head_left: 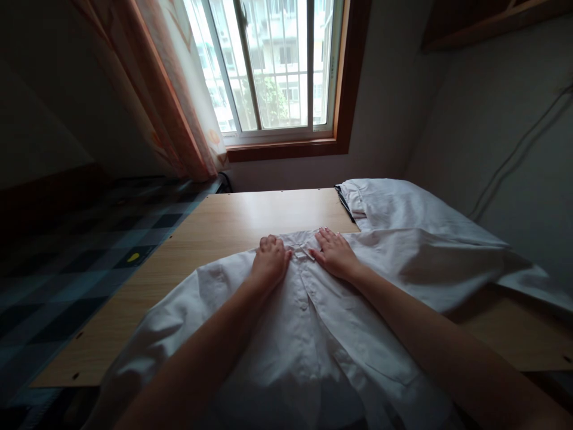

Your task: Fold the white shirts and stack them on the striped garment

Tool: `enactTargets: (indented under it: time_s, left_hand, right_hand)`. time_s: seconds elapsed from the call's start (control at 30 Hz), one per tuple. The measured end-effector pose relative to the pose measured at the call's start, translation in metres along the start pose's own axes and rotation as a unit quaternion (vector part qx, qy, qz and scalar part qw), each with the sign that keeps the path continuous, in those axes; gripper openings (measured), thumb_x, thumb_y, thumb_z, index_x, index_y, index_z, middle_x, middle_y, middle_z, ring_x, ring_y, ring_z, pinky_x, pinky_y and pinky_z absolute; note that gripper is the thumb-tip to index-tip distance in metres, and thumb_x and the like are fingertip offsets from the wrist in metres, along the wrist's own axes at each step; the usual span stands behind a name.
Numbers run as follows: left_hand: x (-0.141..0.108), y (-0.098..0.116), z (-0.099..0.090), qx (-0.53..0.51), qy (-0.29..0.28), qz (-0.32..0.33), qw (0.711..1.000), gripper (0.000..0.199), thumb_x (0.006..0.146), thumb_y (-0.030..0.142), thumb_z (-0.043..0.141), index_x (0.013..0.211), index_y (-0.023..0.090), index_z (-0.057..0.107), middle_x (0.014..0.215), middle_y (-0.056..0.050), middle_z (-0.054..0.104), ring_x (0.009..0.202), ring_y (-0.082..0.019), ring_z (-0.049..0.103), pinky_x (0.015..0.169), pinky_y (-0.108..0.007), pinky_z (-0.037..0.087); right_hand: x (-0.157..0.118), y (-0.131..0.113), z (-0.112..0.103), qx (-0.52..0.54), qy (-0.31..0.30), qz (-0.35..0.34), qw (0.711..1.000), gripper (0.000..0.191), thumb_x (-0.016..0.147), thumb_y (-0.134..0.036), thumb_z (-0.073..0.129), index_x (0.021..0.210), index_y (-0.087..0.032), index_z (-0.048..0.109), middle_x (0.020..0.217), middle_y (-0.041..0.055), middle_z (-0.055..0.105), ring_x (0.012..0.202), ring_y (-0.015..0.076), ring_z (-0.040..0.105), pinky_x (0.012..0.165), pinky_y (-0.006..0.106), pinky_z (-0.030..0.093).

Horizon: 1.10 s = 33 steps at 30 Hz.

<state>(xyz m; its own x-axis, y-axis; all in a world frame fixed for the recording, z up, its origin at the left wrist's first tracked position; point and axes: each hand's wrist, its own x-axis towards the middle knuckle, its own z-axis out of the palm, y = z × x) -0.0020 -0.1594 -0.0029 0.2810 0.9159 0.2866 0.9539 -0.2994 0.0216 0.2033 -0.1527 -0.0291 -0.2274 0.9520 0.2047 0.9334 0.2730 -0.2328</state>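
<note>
A white button-up shirt [286,334] lies spread on a pale wooden board, its collar end away from me and its front placket running towards me. My left hand [271,258] is at the left side of the collar [296,243], fingers curled over the cloth and thumb towards the middle. Opposite it, my right hand [335,254] rests on the right side of the collar, fingers stretched out and slightly apart. The fabric beneath both palms is hidden. One sleeve [170,310] hangs off to the left, and more cloth reaches right under my right forearm.
The wooden board [259,209] extends to the window wall. A second white cloth piece [394,200] with a dark edge lies at the back right. Left is a checked bedcover [89,251]. Behind are a curtain [165,89] and a window [277,71]; a cable [514,152] runs along the right wall.
</note>
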Motion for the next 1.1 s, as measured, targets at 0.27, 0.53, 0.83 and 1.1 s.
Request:
enactTargets:
  time_s: [0.27, 0.53, 0.83, 1.1]
  left_hand:
    - [-0.011, 0.01, 0.008, 0.01, -0.085, -0.042, 0.995, 0.063, 0.1, 0.051, 0.032, 0.148, 0.013, 0.044, 0.157, -0.022, 0.037, 0.151, -0.037, 0.022, 0.119, -0.058, 0.019]
    - [0.001, -0.008, -0.015, -0.029, -0.182, -0.031, 0.982, 0.071, 0.095, 0.064, 0.036, 0.153, 0.024, 0.036, 0.162, -0.02, 0.028, 0.151, -0.039, 0.021, 0.112, -0.068, 0.025]
    - [0.015, -0.033, -0.001, -0.046, -0.018, 0.047, 0.998, 0.049, 0.099, 0.036, 0.037, 0.138, 0.013, 0.057, 0.15, -0.013, 0.051, 0.148, -0.027, 0.034, 0.123, -0.044, 0.026]
    - [0.018, -0.012, 0.003, -0.034, -0.137, 0.004, 0.99, 0.057, 0.102, 0.045, 0.029, 0.153, 0.019, 0.039, 0.163, -0.011, 0.029, 0.152, -0.028, 0.021, 0.123, -0.049, 0.019]
  right_hand:
    - [-0.003, -0.002, -0.007, 0.01, -0.023, 0.006, 1.0, 0.059, 0.102, -0.05, 0.038, 0.152, -0.019, 0.043, 0.163, 0.0139, 0.029, 0.152, 0.0272, 0.023, 0.122, 0.051, 0.015]
    - [-0.007, -0.006, -0.013, -0.005, 0.028, -0.016, 0.999, 0.057, 0.1, -0.048, 0.045, 0.15, -0.02, 0.045, 0.161, 0.0154, 0.033, 0.151, 0.0299, 0.022, 0.121, 0.057, 0.011]
    - [-0.011, -0.019, -0.021, 0.041, 0.034, -0.166, 0.985, 0.028, 0.097, -0.021, 0.05, 0.117, -0.015, 0.068, 0.132, 0.0152, 0.064, 0.128, 0.0254, 0.055, 0.115, 0.041, 0.033]
    - [-0.015, -0.019, -0.014, 0.053, -0.017, -0.168, 0.984, 0.041, 0.102, -0.03, 0.044, 0.137, -0.015, 0.059, 0.144, 0.0176, 0.055, 0.14, 0.0279, 0.044, 0.117, 0.045, 0.032]
